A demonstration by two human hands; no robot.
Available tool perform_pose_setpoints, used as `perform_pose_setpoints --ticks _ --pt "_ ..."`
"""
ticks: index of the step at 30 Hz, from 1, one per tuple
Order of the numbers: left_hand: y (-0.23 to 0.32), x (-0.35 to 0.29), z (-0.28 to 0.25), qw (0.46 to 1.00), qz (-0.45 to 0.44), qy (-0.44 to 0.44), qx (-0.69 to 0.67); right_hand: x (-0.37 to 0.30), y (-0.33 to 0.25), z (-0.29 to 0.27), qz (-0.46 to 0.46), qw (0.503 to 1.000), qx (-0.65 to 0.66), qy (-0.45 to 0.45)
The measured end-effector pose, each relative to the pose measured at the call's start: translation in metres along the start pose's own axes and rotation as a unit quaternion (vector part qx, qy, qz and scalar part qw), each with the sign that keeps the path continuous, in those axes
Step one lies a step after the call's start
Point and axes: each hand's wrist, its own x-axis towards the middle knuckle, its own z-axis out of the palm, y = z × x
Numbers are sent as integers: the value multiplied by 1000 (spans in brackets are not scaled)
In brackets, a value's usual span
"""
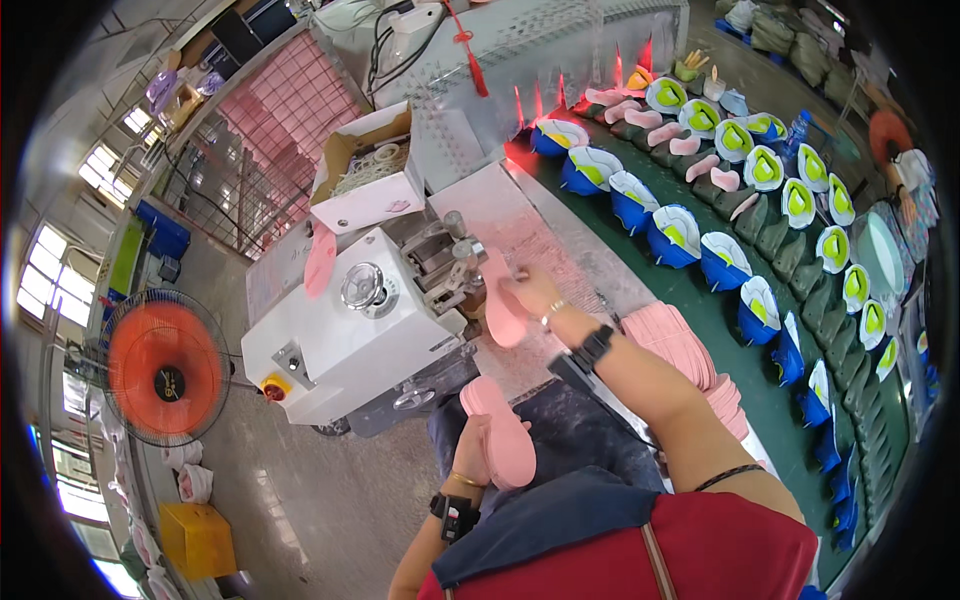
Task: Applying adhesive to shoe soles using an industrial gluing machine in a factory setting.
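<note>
My left hand [474, 452] is closed round a small stack of pink insoles [505, 440], held low in front of my lap. Farther forward, my right hand [535, 291] grips the edge of a single pink insole [506, 318]. The far end of that insole is at the metal rollers [465, 250] of a white machine [345, 325]; whether it sits between them I cannot tell. Pink dust covers the worktop [540, 235] beside the rollers. Piles of pink insoles [665, 345] stand to the right of my right forearm.
Rows of blue-and-white shoe uppers [672, 237] line a green conveyor [625, 265] at the right, with more pink insoles [684, 146] among them. A cardboard box [365, 208] stands behind the machine. An orange fan [168, 368] and yellow crate [197, 540] are at the left.
</note>
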Motion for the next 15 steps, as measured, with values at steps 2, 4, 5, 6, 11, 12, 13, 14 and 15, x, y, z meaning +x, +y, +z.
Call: perform_pose_setpoints --ticks 2,4,5,6,11,12,13,14,15 --pt "1 -4 5 1000 -10 0 -10 16 -9 5 71 994 -18 -82" --pt "3 -5 5 999 -38 12 11 19 -14 -4 65 993 -35 -93" --pt "4 -5 4 999 -31 4 9 18 -16 -14 81 992 -61 -79" --pt "5 -5 3 1000 -30 -6 4 16 -18 -23 58 993 -50 -86" --pt "3 -3 -3 999 -36 -4 -18 13 -25 -49 -256 901 -324 134" --pt "2 -2 -6 999 -27 -8 -26 15 -24 -44 -238 907 -330 110" --pt "0 -1 -8 997 -9 -54 -47 19 -24 -33 -113 957 -262 41" --pt "-2 1 -12 999 -23 -21 -24 24 -21 -21 14 982 -185 -25" --pt "-2 1 -17 1000 16 10 20 27 -17 -3 34 988 -153 10"
